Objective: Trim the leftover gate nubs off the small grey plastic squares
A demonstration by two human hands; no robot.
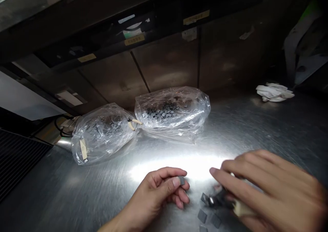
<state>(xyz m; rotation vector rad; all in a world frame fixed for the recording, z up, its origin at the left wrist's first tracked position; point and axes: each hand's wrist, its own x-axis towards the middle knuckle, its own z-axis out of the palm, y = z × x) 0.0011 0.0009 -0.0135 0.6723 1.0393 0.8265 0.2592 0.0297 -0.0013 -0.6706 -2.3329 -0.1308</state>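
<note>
My left hand [159, 191] pinches a small grey square tile [181, 180] between thumb and fingers. My right hand [266, 180] is blurred and grips a small dark metal tool [217, 200] with a cream handle [241, 208]; its exact kind is hard to tell. The tool's tip is just above a grey tile [204, 198] on the stainless steel table [102, 187]. Two more grey tiles [202, 216] [215, 220] lie close below it, and another [203, 229] is cut off by the lower edge.
Two knotted clear plastic bags [102, 133] [172, 111] holding many grey tiles lie at the table's back. A crumpled white cloth [274, 92] is at the back right. A dark grille [17, 160] and black cable [60, 126] are at the left, past the table edge.
</note>
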